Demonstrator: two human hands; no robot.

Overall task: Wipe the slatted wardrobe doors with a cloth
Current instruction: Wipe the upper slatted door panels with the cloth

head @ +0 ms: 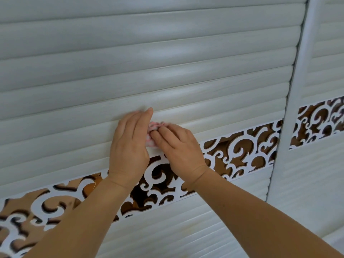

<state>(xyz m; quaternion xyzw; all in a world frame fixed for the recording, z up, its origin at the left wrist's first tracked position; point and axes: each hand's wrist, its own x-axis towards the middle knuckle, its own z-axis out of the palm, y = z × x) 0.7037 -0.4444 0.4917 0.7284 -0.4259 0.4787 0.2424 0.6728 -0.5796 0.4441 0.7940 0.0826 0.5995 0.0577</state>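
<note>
A white slatted wardrobe door (149, 53) fills the head view. Against its lower slats a small pink and white cloth (154, 127) is bunched between both hands, mostly hidden by them. My left hand (130, 144) lies on the slats with fingers straight and pointing up, its edge against the cloth. My right hand (176, 146) has its fingers curled over the cloth and pinches it against the door.
A cut-out scroll band with a bronze mirror backing (242, 148) runs across the door just below my hands. A vertical white frame post (290, 101) divides this door from a second slatted door (327, 43) at the right.
</note>
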